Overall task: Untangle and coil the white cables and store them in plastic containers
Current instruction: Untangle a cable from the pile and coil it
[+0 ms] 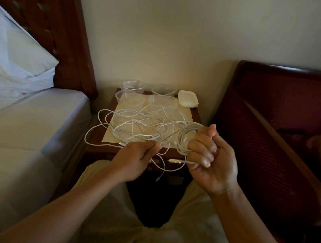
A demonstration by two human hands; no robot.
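Observation:
A tangle of white cables point(136, 123) is spread over the small wooden nightstand point(98, 136), with loops hanging past its front and left edges. My right hand point(210, 155) grips a coil of white cable point(185, 140), and a plug end point(174, 161) sticks out to the left below its fingers. My left hand point(136, 155) pinches a strand that runs up and right to the coil. Several clear plastic containers point(129, 97) stand open at the back of the nightstand, next to a stack of white lids point(188, 98).
A bed with white sheets point(28, 131), a pillow point(14, 54) and a wooden headboard is on the left. A dark red upholstered chair point(279, 120) stands on the right. My knees in light trousers point(111, 212) are below the hands.

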